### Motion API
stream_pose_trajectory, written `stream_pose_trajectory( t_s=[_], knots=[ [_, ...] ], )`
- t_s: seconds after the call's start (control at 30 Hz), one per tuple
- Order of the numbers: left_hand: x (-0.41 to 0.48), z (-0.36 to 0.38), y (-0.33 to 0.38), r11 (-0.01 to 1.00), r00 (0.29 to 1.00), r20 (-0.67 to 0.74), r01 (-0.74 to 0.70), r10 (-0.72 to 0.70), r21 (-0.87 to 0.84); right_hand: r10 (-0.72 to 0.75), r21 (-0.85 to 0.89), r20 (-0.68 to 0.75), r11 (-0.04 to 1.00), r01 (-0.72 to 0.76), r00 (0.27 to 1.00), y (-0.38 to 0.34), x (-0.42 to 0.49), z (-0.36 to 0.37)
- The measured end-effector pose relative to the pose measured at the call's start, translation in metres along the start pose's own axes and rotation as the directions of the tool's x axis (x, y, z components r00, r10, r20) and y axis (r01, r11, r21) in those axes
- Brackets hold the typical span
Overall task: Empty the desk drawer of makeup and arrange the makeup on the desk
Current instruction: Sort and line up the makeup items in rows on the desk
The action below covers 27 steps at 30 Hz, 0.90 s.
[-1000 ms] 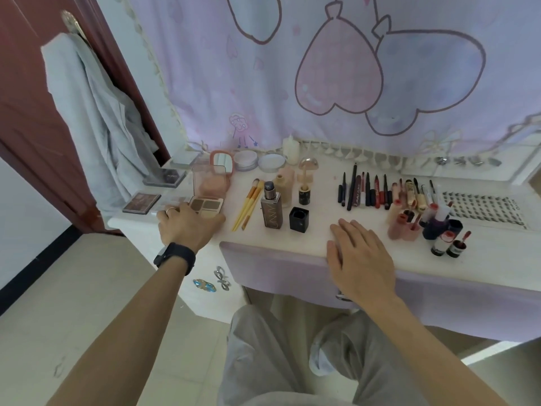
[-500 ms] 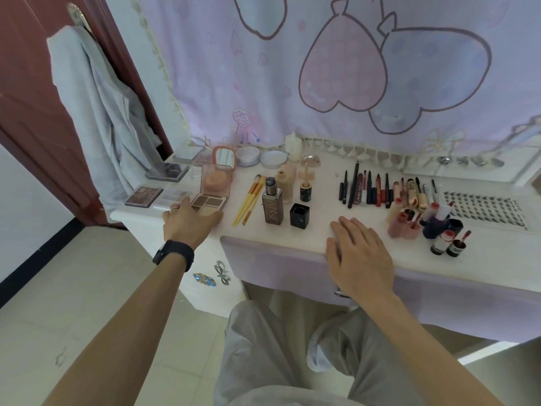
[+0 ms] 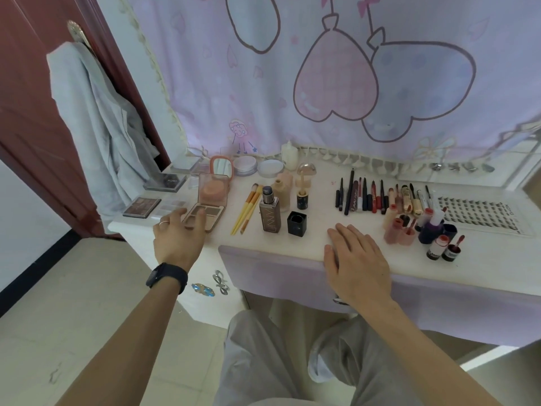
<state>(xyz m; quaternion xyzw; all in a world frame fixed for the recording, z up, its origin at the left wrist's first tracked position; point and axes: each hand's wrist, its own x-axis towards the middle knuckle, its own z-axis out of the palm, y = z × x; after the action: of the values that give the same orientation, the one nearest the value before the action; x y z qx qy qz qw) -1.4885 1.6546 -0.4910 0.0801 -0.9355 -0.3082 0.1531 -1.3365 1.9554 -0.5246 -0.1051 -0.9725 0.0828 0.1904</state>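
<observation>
Makeup lies spread across the white desk [image 3: 483,259]. My left hand [image 3: 175,238] reaches onto the open pink contour palette [image 3: 209,206], fingers straight and touching its pans. My right hand [image 3: 355,262] rests flat on the desk's front edge, above the shut drawer front [image 3: 269,271]. Between the hands lie yellow brushes [image 3: 247,210], a brown foundation bottle [image 3: 270,213] and a black cap [image 3: 297,222]. A row of pencils and liners [image 3: 371,196] lies to the right.
Dark eyeshadow palettes [image 3: 142,207] sit at the desk's left end. Lip bottles [image 3: 409,227] and a lash tray [image 3: 480,216] are on the right. Round jars [image 3: 257,167] stand by the curtain [image 3: 322,68]. A grey garment [image 3: 93,118] hangs on the red door.
My left hand has moved forward, its fingers now straight on the palette. The right hand has stayed put. The view has tilted upward a little.
</observation>
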Motion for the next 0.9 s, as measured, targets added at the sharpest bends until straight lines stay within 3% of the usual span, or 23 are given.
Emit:
stream_pose_trajectory(
  t_s=[0.07,0.2,0.4,0.5,0.77,0.9],
  knots=[
    [0.010,-0.007,-0.006,1.000,0.997,-0.073,0.002,-0.003,-0.018,0.000,-0.005,0.005,1.000,0.000,1.000,-0.001,0.001,0.000],
    [0.042,-0.019,-0.023,0.996,0.999,-0.039,0.015,-0.011,0.090,0.003,-0.011,-0.005,1.000,-0.003,1.000,-0.002,0.000,0.002],
    [0.085,-0.024,-0.044,0.942,0.979,0.206,-0.058,-0.011,0.330,-0.001,-0.005,-0.038,1.000,0.000,0.999,-0.001,0.000,0.004],
    [0.092,-0.021,-0.045,0.919,0.969,0.246,-0.089,-0.009,0.385,-0.008,-0.010,-0.046,1.000,0.007,0.999,-0.002,0.001,0.004],
    [0.093,-0.020,-0.035,0.963,0.983,0.183,-0.017,-0.034,0.269,-0.011,-0.012,-0.058,1.000,0.010,0.998,-0.001,0.001,0.005],
    [0.090,-0.023,-0.029,0.997,0.992,0.103,0.070,-0.074,0.044,-0.015,-0.007,-0.082,1.000,0.014,0.997,-0.001,0.001,0.005]
  ],
)
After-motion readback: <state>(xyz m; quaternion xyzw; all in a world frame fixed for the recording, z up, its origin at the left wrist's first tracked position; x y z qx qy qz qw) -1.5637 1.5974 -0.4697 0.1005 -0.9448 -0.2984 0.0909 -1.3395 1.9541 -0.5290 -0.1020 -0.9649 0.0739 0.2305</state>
